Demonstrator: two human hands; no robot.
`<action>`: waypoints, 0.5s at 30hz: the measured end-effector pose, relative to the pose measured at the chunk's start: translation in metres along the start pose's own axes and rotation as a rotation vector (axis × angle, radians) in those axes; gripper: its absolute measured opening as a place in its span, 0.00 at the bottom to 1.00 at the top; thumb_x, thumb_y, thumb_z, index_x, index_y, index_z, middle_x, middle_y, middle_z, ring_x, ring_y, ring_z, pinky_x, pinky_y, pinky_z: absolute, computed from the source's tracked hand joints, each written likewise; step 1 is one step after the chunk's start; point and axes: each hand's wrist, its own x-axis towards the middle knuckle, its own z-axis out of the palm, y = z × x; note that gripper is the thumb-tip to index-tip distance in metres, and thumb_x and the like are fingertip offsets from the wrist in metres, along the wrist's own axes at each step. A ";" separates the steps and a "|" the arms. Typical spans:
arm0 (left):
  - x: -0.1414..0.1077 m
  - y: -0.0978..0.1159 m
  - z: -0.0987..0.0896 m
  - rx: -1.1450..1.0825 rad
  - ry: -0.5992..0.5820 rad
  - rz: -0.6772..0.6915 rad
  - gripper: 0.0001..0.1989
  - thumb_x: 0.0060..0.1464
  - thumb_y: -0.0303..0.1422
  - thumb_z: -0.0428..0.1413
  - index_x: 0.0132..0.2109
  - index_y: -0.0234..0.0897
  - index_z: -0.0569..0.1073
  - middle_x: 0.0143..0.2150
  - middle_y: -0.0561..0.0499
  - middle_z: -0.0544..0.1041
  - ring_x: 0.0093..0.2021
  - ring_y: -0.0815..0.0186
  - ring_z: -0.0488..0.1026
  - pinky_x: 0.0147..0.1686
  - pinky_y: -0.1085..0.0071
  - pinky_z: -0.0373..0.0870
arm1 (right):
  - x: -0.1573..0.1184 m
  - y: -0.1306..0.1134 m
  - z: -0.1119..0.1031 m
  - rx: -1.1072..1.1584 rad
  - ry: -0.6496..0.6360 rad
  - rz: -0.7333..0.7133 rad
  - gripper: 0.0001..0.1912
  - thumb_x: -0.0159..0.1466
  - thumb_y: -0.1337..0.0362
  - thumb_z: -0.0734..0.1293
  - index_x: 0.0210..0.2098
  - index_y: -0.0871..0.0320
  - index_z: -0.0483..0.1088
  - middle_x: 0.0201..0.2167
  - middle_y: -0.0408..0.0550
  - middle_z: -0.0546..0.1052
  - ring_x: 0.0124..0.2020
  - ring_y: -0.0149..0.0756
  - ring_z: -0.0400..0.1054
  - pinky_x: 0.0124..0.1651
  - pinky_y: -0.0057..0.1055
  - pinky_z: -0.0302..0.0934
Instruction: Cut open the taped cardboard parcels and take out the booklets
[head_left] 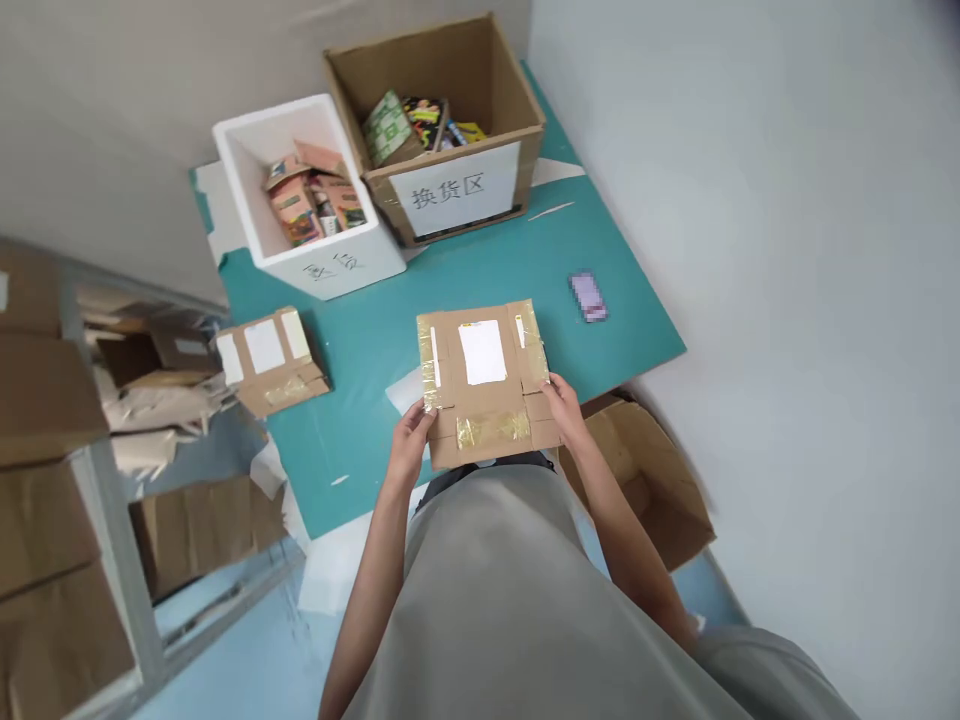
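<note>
A flattened cardboard piece [442,350] with white labels and strips of yellowish tape lies at the near edge of the green table. My left hand [410,440] grips its left edge, thumb and fingers closed on the card. On its right edge, my right hand [562,405] pinches the cardboard in the same way. To the left stands a small cardboard box [274,385] with white labels and tape on it.
On the green table [622,250] stand a white foam box [345,270] with pinkish packages and a large cardboard box [382,200] with mixed packets. A phone [589,297] lies right. An open carton [667,480] is below; shelves [112,550] hold cartons at left.
</note>
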 end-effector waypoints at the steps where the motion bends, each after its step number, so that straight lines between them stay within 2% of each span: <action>1: 0.001 0.001 0.000 0.022 -0.063 -0.002 0.33 0.53 0.51 0.69 0.62 0.40 0.79 0.64 0.42 0.79 0.66 0.45 0.74 0.63 0.55 0.72 | -0.016 0.004 -0.003 0.045 0.059 0.026 0.22 0.65 0.45 0.69 0.51 0.53 0.77 0.53 0.50 0.82 0.56 0.51 0.74 0.60 0.42 0.66; 4: 0.005 0.001 0.000 0.088 -0.269 -0.020 0.38 0.52 0.49 0.71 0.65 0.37 0.76 0.66 0.40 0.78 0.69 0.45 0.71 0.67 0.54 0.68 | -0.078 0.022 -0.010 0.198 0.271 0.108 0.23 0.63 0.44 0.71 0.49 0.51 0.78 0.52 0.49 0.83 0.57 0.52 0.75 0.59 0.43 0.68; 8: 0.002 -0.014 0.011 0.219 -0.532 -0.130 0.42 0.48 0.46 0.72 0.67 0.34 0.73 0.64 0.38 0.79 0.68 0.46 0.73 0.68 0.54 0.68 | -0.180 0.054 -0.009 0.354 0.564 0.201 0.25 0.60 0.44 0.74 0.51 0.52 0.78 0.53 0.50 0.83 0.55 0.53 0.76 0.56 0.44 0.70; 12: -0.022 -0.037 0.040 0.343 -0.820 -0.241 0.39 0.44 0.38 0.71 0.64 0.36 0.74 0.63 0.39 0.80 0.63 0.48 0.77 0.61 0.58 0.74 | -0.275 0.089 -0.002 0.516 0.774 0.254 0.27 0.57 0.48 0.76 0.52 0.53 0.78 0.52 0.51 0.84 0.53 0.52 0.77 0.53 0.42 0.71; 15: -0.053 -0.057 0.066 0.448 -0.960 -0.271 0.36 0.42 0.34 0.68 0.61 0.38 0.75 0.63 0.41 0.80 0.60 0.51 0.79 0.57 0.61 0.76 | -0.335 0.120 0.002 0.620 0.943 0.301 0.24 0.55 0.52 0.75 0.49 0.54 0.78 0.48 0.50 0.85 0.49 0.50 0.77 0.51 0.40 0.71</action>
